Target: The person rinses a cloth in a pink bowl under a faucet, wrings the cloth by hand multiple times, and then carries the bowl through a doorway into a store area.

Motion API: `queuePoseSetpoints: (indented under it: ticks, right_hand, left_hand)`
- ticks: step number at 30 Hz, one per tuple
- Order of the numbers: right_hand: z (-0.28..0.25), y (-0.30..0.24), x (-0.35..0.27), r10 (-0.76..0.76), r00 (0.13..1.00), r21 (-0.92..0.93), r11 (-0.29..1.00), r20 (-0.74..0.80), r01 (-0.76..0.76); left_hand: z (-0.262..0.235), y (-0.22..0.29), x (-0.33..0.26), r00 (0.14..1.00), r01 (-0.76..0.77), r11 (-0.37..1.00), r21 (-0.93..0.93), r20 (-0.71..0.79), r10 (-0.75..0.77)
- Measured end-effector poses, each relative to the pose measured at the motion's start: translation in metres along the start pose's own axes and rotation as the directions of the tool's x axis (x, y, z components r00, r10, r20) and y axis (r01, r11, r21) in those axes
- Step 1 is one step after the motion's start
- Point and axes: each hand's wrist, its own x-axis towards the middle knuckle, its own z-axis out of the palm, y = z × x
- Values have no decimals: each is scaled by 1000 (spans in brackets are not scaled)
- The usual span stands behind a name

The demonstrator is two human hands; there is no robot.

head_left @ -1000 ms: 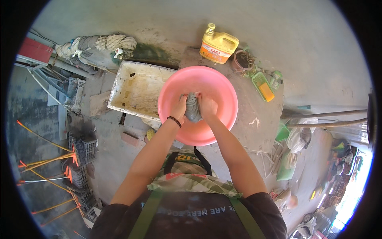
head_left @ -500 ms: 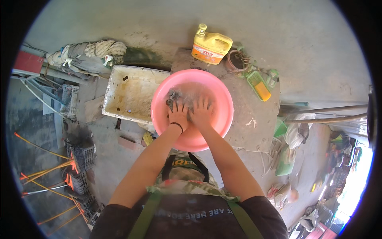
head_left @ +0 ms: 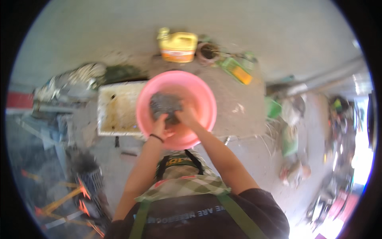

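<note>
A pink basin (head_left: 211, 104) holds brownish, cloudy water. Inside it a dark grey, bunched wet cloth (head_left: 165, 104) sits at the far left, raised partly out of the water. My left hand (head_left: 161, 126), with a dark band at the wrist, grips its near edge with curled fingers. From the right side my right hand (head_left: 187, 113) has its fingers closed on the same cloth. Motion blur softens the fingertips, and the cloth's underside is hidden.
A worn white trough (head_left: 119, 109) stands against the basin's left side. Behind are a yellow jug (head_left: 178, 47), a plant pot (head_left: 207, 52) and a green tray with a yellow block (head_left: 241, 75). Orange-tipped poles (head_left: 63, 201) lie at lower left.
Both hands were spread flat in the water; now they are closed on the dark cloth, which shows much more above the water. The view has shifted, so the basin appears farther left.
</note>
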Motion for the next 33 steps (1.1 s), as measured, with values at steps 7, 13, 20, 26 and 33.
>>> queuePoseSetpoints:
  ticks: [7, 13, 20, 26, 33]
  right_hand:
    - [-23, -90, -83, -697, 717, 123, 712, 14, 691]
    - [-53, -106, -61, -471, 872, 395, 782, -133, 482]
    - [-13, -21, 29, -183, 983, 762, 639, 21, 103]
    - [-20, -24, -23, -213, 811, 832, 20, 545, -554]
    - [-8, -18, 14, -315, 796, 843, 348, 517, -410]
  left_hand:
    - [-4, 71, -25, 905, 42, 976, -212, 422, 52]
    - [-39, 52, 25, 675, 453, 858, -240, 721, -155]
    - [17, 55, -87, 731, 178, 978, -105, 679, -60]
    - [8, 20, -60, 660, 306, 936, -172, 747, -78]
    - [20, 24, -118, 738, 281, 947, -154, 666, -110]
